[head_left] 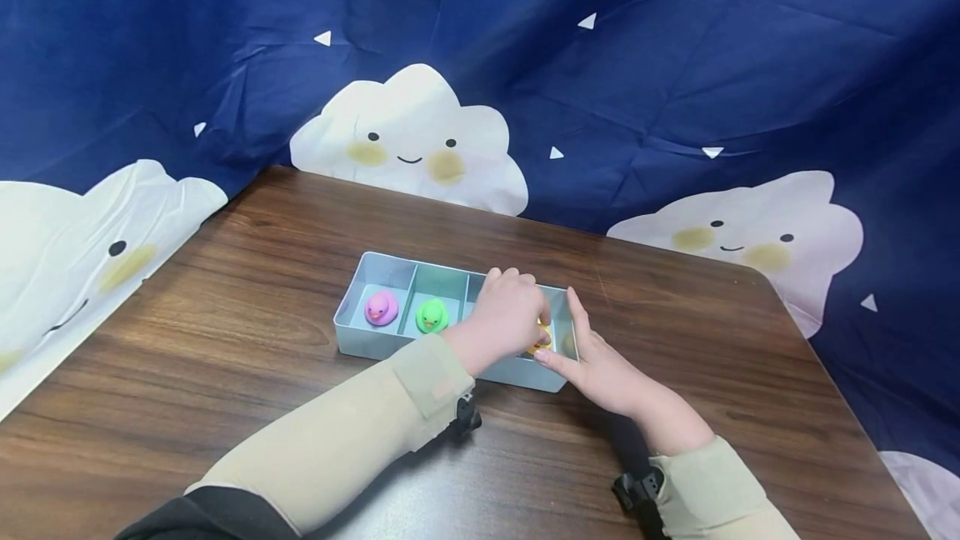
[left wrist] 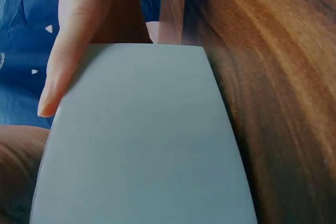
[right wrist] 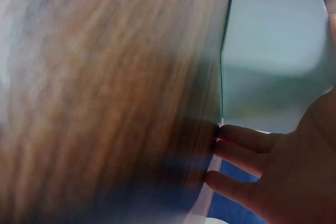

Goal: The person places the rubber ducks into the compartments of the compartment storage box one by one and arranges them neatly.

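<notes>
A pale blue-grey divided box (head_left: 367, 340) stands on the wooden table. My left hand (head_left: 510, 311) reaches over it into the right end compartment, curled fingers on a yellow toy duck (head_left: 542, 340) largely hidden by them. Around the right end of the box, my right hand (head_left: 600, 365) holds on, its thumb along the front rim close to the duck. In the right wrist view, its other fingers (right wrist: 247, 156) lie against the end wall. A purple duck (head_left: 381, 307) sits in the leftmost compartment, a green duck (head_left: 432, 317) in the one beside it. My left hand covers much of the third compartment.
The brown wooden table (head_left: 247, 307) extends around the box on all sides. Behind its far edge hangs a dark blue curtain (head_left: 570, 90) printed with clouds and white triangles. Dark wrist devices (head_left: 637, 488) sit under both sleeves.
</notes>
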Tool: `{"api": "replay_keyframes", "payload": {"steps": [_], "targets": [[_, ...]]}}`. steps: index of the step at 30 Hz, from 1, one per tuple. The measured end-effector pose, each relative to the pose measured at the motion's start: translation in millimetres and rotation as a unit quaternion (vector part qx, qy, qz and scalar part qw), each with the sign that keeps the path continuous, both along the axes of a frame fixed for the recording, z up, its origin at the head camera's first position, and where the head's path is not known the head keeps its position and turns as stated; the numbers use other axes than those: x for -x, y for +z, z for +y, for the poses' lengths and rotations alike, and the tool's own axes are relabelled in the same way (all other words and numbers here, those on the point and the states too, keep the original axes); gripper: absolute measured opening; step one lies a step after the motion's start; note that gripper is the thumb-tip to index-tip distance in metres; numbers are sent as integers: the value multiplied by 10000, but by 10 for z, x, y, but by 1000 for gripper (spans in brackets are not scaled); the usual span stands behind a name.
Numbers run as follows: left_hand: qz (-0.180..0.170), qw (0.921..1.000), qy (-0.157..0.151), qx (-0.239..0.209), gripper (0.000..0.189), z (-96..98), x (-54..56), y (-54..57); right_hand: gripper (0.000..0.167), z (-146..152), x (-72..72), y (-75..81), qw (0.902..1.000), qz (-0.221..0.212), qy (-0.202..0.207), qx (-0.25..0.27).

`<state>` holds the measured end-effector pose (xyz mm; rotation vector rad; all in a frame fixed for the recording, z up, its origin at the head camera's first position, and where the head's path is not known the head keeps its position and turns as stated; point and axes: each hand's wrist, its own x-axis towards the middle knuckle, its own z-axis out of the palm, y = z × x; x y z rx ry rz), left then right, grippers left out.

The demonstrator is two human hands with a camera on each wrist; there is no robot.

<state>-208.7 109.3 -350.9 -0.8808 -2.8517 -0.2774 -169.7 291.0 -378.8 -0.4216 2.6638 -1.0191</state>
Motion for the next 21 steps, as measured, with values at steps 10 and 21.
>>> {"api": "replay_keyframes", "payload": {"steps": [10, 21], "targets": [[11, 10000, 49, 0, 17, -1, -1, -16, 103, 2, 24, -18, 10000, -19, 44, -20], [91, 9997, 99, -204, 31, -56, -99, 179, 101, 12, -6, 14, 9999, -98, 88, -14]]}}
